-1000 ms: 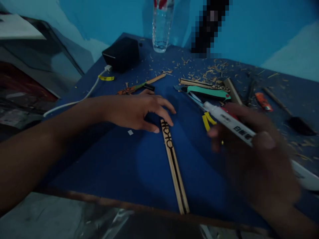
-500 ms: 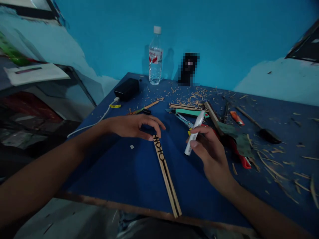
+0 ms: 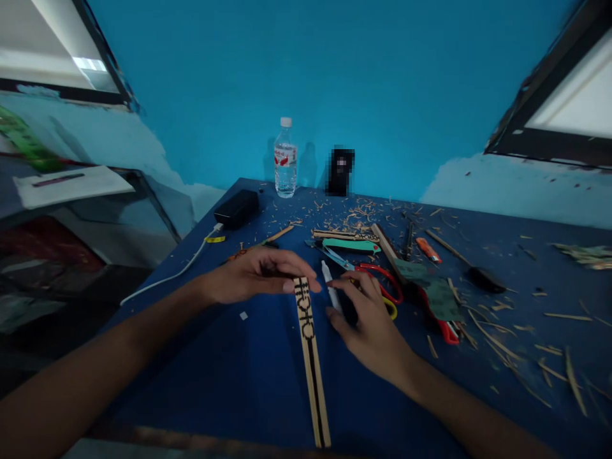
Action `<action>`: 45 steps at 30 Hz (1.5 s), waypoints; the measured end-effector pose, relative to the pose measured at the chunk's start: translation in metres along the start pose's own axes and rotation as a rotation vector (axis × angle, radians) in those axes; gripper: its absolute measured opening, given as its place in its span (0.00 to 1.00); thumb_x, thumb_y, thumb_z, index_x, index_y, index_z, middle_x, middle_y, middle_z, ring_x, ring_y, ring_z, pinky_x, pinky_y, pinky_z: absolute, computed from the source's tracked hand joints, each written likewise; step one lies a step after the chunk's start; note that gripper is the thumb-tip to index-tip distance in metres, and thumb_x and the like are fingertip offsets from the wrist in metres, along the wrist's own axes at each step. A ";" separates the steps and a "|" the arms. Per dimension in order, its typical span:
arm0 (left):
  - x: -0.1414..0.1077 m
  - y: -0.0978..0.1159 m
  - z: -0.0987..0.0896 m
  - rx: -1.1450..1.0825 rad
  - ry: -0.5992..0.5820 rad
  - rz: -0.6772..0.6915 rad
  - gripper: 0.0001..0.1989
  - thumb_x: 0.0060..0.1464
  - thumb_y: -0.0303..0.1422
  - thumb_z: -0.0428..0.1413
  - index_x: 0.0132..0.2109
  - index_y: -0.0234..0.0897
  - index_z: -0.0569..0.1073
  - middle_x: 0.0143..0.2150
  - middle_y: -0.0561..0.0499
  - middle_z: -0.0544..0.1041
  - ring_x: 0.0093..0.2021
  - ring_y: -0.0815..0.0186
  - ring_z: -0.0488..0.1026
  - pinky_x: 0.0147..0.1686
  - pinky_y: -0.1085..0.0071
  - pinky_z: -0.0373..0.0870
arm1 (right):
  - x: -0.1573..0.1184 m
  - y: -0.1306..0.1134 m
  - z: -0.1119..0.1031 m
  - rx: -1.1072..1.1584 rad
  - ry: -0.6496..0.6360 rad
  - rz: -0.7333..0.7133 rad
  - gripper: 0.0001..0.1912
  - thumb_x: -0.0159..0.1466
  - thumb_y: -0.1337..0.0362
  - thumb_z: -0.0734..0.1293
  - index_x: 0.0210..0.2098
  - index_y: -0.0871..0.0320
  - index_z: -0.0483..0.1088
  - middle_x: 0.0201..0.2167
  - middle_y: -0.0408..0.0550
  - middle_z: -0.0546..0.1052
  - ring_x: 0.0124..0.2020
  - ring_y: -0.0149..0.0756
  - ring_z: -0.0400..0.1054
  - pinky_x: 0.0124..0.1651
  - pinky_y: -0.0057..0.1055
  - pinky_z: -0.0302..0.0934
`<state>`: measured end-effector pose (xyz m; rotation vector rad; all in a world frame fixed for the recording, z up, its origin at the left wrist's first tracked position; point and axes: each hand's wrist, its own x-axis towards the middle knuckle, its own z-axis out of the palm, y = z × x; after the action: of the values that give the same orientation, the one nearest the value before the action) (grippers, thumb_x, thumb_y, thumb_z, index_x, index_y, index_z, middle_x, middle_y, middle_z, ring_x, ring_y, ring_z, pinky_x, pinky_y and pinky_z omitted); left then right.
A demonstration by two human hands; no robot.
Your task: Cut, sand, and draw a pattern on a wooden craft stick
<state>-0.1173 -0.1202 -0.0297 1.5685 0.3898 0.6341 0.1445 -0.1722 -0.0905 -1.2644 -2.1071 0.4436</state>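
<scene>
A pale wooden strip with black drawn patterns and a dark line along its length [image 3: 313,370] is pinched at its top end by my left hand [image 3: 262,274]. My right hand [image 3: 370,319] is just right of the strip, its thumb and fingers apart around a white marker [image 3: 332,287]; whether they touch it is hard to tell. Behind my right hand are scissors with red handles [image 3: 389,280] and a green-handled knife [image 3: 351,245]. A second patterned strip [image 3: 335,234] lies beyond the knife.
A water bottle [image 3: 285,162] and a pixelated dark object [image 3: 340,172] stand by the blue wall. A black box [image 3: 236,209] with a white cable is at the left. Wood shavings, an orange tube [image 3: 428,250] and a black brush-like tool [image 3: 485,279] lie to the right.
The view has tilted up. The white marker, earlier held in my right hand, now appears lower by the table, and my right hand's fingers have loosened. My left hand now grips the strip's top end.
</scene>
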 end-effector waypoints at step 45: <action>-0.022 -0.023 0.063 1.159 0.352 -0.131 0.29 0.63 0.45 0.58 0.67 0.43 0.63 0.59 0.40 0.71 0.53 0.50 0.75 0.47 0.52 0.77 | 0.000 -0.008 -0.019 0.708 0.232 0.213 0.15 0.74 0.52 0.61 0.53 0.48 0.75 0.36 0.45 0.78 0.35 0.35 0.73 0.34 0.31 0.68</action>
<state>-0.0933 -0.1812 -0.0562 2.4818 1.2729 0.6039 0.1525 -0.1767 -0.0717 -1.0443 -1.4247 0.9802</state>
